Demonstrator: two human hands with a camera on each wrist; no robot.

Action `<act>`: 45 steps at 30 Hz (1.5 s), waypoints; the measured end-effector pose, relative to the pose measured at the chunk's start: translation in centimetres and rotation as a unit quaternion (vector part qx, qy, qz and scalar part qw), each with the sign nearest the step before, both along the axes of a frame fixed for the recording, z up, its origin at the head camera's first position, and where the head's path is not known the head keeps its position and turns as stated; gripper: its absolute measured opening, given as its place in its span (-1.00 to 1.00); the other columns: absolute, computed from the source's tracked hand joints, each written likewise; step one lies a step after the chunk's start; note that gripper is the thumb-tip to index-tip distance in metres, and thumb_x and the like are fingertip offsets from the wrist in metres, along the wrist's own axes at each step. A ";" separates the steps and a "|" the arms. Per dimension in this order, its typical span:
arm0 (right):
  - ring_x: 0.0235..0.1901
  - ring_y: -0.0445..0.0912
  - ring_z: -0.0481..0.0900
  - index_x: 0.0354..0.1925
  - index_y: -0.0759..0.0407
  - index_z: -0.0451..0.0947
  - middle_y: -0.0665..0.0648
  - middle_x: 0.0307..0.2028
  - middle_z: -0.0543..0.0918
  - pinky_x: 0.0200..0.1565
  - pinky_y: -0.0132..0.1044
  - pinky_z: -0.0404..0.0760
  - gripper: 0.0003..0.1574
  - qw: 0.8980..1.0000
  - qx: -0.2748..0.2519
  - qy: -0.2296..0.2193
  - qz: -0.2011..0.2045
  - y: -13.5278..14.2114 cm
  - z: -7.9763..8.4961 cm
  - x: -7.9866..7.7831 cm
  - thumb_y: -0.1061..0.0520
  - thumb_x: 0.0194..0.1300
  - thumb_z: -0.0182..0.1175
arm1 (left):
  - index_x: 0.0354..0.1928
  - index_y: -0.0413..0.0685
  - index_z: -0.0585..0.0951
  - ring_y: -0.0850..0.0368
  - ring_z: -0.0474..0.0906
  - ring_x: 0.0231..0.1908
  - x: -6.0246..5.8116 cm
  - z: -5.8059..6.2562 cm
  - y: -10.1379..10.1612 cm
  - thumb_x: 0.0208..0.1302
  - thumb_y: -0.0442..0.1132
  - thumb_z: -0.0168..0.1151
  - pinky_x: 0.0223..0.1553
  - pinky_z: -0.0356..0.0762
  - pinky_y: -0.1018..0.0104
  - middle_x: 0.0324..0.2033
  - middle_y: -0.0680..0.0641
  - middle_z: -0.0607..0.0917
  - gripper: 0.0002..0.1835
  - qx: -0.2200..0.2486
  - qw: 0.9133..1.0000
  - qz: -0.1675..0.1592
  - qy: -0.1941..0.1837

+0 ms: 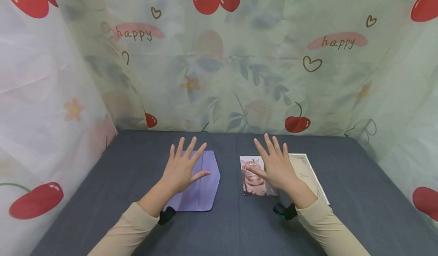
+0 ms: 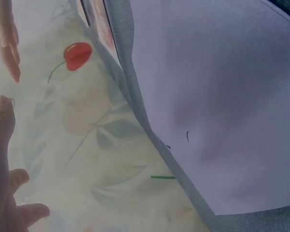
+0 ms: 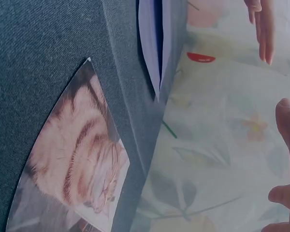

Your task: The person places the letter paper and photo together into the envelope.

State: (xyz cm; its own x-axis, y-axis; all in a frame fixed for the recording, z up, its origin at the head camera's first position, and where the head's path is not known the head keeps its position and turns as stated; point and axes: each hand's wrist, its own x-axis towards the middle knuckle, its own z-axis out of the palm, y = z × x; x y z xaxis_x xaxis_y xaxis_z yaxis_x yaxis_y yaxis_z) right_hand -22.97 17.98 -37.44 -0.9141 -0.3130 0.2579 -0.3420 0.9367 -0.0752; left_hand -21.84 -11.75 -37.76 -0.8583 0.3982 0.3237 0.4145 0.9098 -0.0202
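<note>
My left hand (image 1: 184, 169) hovers over a purple envelope (image 1: 206, 187), fingers spread and holding nothing. The envelope lies on the dark cloth, and the left wrist view shows its pale purple surface (image 2: 217, 96) close up. On the other side, my right hand (image 1: 276, 166) is held above a cat picture card (image 1: 252, 182) and a cream sheet with a decorated border (image 1: 306, 168). Its fingers are spread too, with nothing between them. The hand and forearm hide part of the card and of the sheet. In the right wrist view the striped cat card (image 3: 79, 150) lies flat.
A dark grey cloth (image 1: 236, 229) covers the table. Behind and at both sides hang pale curtains (image 1: 226, 77) printed with cherries, hearts and leaves. Dark straps (image 1: 285, 212) show under the wrists. The envelope and card lie apart, with a strip of cloth between them.
</note>
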 end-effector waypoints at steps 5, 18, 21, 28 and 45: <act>0.42 0.28 -0.07 0.43 0.06 0.02 0.33 0.44 0.01 0.32 0.32 -0.04 0.05 1.000 -0.020 0.008 0.021 -0.2 0.3 0.3 -0.38 0.17 0.10 | 0.42 0.18 0.13 -0.33 0.01 0.39 0.2 0.4 -0.2 0.16 0.36 0.03 0.27 0.10 -0.29 0.42 -0.18 0.16 -0.16 0.016 1.000 -0.014 0.006; 0.41 0.22 0.06 0.37 0.15 0.16 0.30 0.40 0.16 0.36 0.20 0.00 -0.09 0.991 -0.095 -0.035 0.083 -1.8 -0.2 1.2 -0.25 0.22 0.14 | 0.29 0.04 0.36 -0.26 0.25 0.31 0.8 0.6 -1.4 0.19 0.25 0.11 0.23 0.27 -0.19 0.29 -0.19 0.39 -0.30 0.035 0.997 -0.062 -0.011; 0.39 0.22 0.12 0.35 0.17 0.20 0.30 0.37 0.21 0.36 0.19 0.04 -0.12 0.989 -0.104 -0.039 0.097 -2.4 -0.5 1.4 -0.24 0.22 0.15 | 0.28 0.02 0.37 -0.25 0.28 0.30 0.8 0.5 -1.7 0.19 0.22 0.14 0.25 0.27 -0.15 0.28 -0.19 0.40 -0.31 0.033 0.996 -0.083 -0.024; 0.34 0.21 0.23 0.31 0.19 0.26 0.29 0.32 0.31 0.29 0.22 0.17 -0.17 0.984 -0.111 -0.041 0.131 -3.7 -1.5 1.5 -0.19 0.21 0.18 | 0.25 -0.01 0.41 -0.20 0.34 0.26 0.8 0.1 -2.4 0.20 0.14 0.16 0.24 0.31 -0.08 0.24 -0.18 0.45 -0.37 0.011 0.989 -0.135 -0.061; 0.21 0.16 0.42 0.23 0.25 0.36 0.30 0.21 0.44 0.18 0.08 0.39 -0.34 0.969 -0.103 -0.101 0.201 -7.5 -3.6 1.7 -0.10 0.29 0.12 | 0.15 -0.01 0.49 -0.13 0.43 0.19 0.6 -1.7 -2.7 0.20 0.09 0.20 0.18 0.39 -0.05 0.15 -0.13 0.54 -0.46 -0.006 0.975 -0.168 -0.148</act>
State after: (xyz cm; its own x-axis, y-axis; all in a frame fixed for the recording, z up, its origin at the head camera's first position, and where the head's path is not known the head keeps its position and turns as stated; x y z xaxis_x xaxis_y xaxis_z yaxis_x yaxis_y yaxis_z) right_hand -21.29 10.50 -41.04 -0.7668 -0.6158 0.1812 -0.6355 0.6887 -0.3490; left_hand -21.28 -14.50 -39.50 -0.7337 0.6754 0.0750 0.6785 0.7219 0.1361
